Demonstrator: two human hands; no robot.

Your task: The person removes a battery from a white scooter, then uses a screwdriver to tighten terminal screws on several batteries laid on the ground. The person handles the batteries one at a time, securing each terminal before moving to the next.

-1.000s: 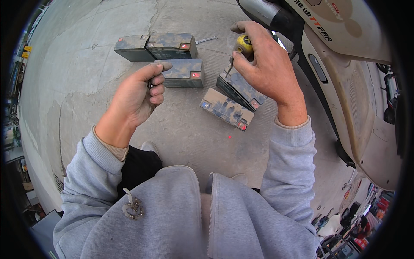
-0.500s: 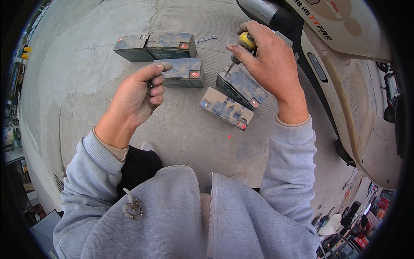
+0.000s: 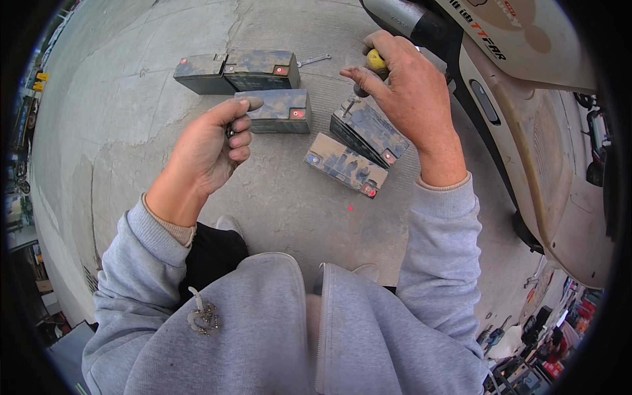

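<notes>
My right hand (image 3: 421,99) grips the yellow handle of a screwdriver (image 3: 375,61). Its shaft points down at the far-left corner of a dusty battery (image 3: 378,125), over a terminal; my fingers hide part of the tool. Closed in front of my chest, my left hand (image 3: 201,148) holds small dark metal pieces (image 3: 230,130), mostly covered by the curled fingers. Beyond its thumb lies another battery (image 3: 280,108) with a red terminal corner. A further battery (image 3: 345,164), with one blue and one red terminal, rests slantwise against the one under the screwdriver.
Two more batteries (image 3: 260,62) stand end to end farther back. A small wrench (image 3: 315,61) lies on the concrete beside them. A pale scooter (image 3: 526,131) takes up the right side. Tools and clutter (image 3: 526,336) are at the lower right.
My right hand has shifted slightly, and the screwdriver handle is turned and more covered by the fingers. My left hand and the batteries stay where they were.
</notes>
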